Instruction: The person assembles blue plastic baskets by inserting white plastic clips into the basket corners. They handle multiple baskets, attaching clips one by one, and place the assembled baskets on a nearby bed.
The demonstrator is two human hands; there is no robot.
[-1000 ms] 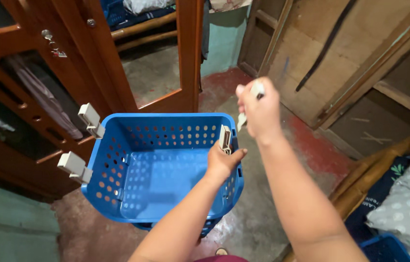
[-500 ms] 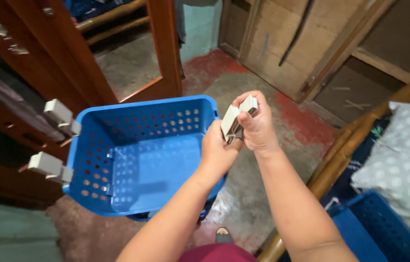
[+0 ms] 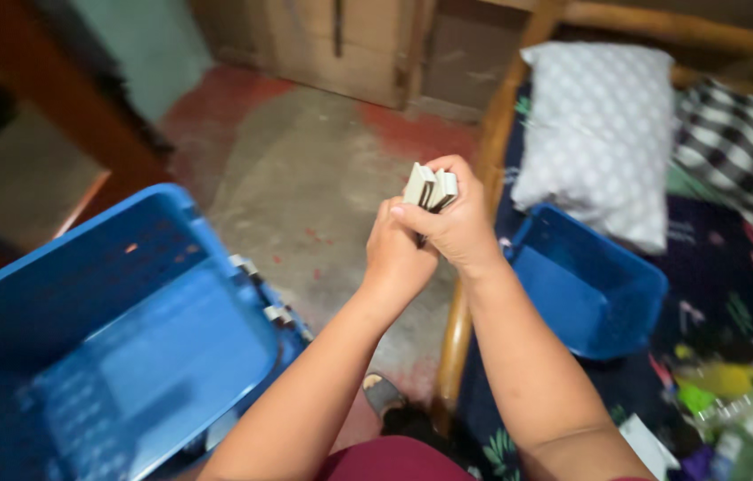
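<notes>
Gripping two beige plastic clips (image 3: 430,187) together, the left hand (image 3: 397,258) and right hand (image 3: 455,227) close fingers around them, stacking faces flush above the floor (image 3: 305,187).

We're in a home bedroom

We see a spotted pillow (image 3: 604,134) on a bamboo-framed bed (image 3: 483,178); a checked cloth (image 3: 742,142); blue plastic baskets (image 3: 127,321); worn concrete floor (image 3: 305,187); plywood wall (image 3: 332,44).

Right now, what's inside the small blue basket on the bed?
The small blue basket shows only bare blue walls and floor. Its near corner is hidden by the right hand's forearm, so anything there cannot be seen.
</notes>
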